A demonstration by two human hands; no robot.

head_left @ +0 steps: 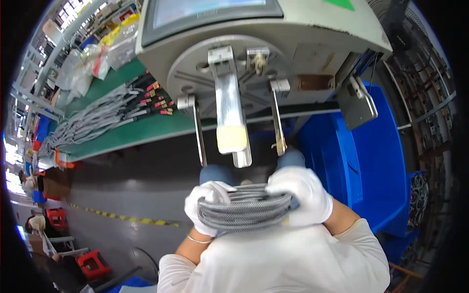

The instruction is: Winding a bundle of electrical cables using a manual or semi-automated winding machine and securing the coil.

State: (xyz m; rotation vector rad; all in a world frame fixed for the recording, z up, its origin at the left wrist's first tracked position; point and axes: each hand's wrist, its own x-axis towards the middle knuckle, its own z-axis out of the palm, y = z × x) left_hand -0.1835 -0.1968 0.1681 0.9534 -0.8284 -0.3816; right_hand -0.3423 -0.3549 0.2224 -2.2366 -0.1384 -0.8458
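Observation:
A coil of grey braided cable [244, 213] is held in front of my body between two white-gloved hands. My left hand [207, 202] wraps round the coil's left end, with the thumb on top. At the other end, my right hand [304, 195] grips the coil, slightly smeared by motion. Beyond the hands stands a winding machine, its round slotted plate [259, 93] facing me. Several metal arms stick out of the plate, and the middle one [229, 105] carries a yellow wrap near its tip. No cable shows on these arms.
Left of the machine, a green bench [134, 128] bears a bundle of grey cables [97, 115] with red and gold ends, plus plastic bags [93, 68]. A large blue bin [373, 151] stands at right. Red stools [93, 263] and people are at the far left.

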